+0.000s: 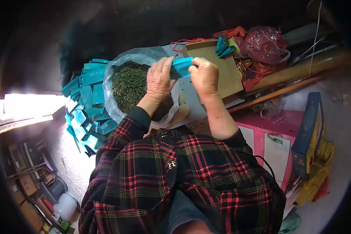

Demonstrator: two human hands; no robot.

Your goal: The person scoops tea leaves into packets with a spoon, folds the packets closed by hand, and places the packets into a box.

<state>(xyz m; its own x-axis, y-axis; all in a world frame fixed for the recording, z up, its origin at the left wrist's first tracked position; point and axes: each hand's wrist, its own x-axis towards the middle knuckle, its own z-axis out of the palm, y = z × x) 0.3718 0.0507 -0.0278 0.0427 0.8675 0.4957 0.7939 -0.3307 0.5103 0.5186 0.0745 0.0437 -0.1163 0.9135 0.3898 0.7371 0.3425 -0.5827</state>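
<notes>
A teal packet (182, 67) is stretched between my two hands. My left hand (159, 78) has its fingers closed at the packet's left end, over the rim of a clear plastic bag (109, 84). On the right, my right hand (205, 76) pinches the packet's other end, its fingers curled in. Dried green leaves (128, 86), probably tea, fill the plastic bag, and my left forearm partly covers them. Left of the bag lies a heap of many similar teal packets (93, 95). Whether the held packet has anything in it, I cannot tell.
A shallow cardboard box (222, 80) stands to the right, with a few teal packets (223, 46) at its far edge. Red plastic bags (266, 45) lie beyond it. A pink cabinet (275, 123) and a blue box (306, 126) stand at lower right.
</notes>
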